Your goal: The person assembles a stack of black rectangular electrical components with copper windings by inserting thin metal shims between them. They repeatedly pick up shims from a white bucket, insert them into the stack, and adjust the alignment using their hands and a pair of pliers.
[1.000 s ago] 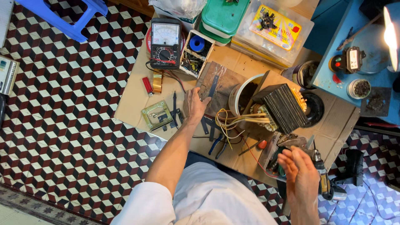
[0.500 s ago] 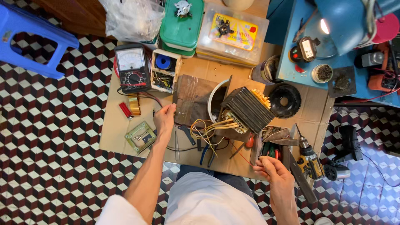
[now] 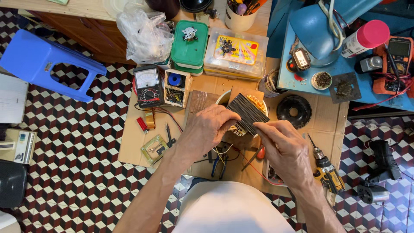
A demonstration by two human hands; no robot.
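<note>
Both hands meet over a dark ribbed block (image 3: 246,113) with yellow wires showing at its far end; the block is held above a white bowl (image 3: 222,98) on a sheet of cardboard (image 3: 129,149) spread on the tiled floor (image 3: 73,172); the left hand (image 3: 210,129) is curled around the block's near left edge, fingers pressed against its side; the right hand (image 3: 282,140) pinches the block's lower right edge between thumb and fingertips; pale wires (image 3: 222,152) hang from under the block between the two wrists

Just left of the left hand lie a small green circuit frame (image 3: 154,149), a red lighter (image 3: 142,125) and thin probes (image 3: 169,133); farther up sit a black meter with a dial (image 3: 148,85) and a small open box of parts (image 3: 176,88), side by side; beyond them a green lidded box (image 3: 189,45) and a clear plastic case with a yellow card (image 3: 235,51) stand next to each other; a crumpled plastic bag (image 3: 146,34) lies to their left

Right of the right hand a yellow and black drill (image 3: 327,172) lies on the cardboard edge; a black round disc (image 3: 294,111) sits above it; blue-handled pliers (image 3: 217,166) rest near the person's lap; a blue stool (image 3: 47,64) stands well apart at the far left; a blue lamp (image 3: 317,30) hangs over a blue counter (image 3: 366,88) at the upper right
</note>
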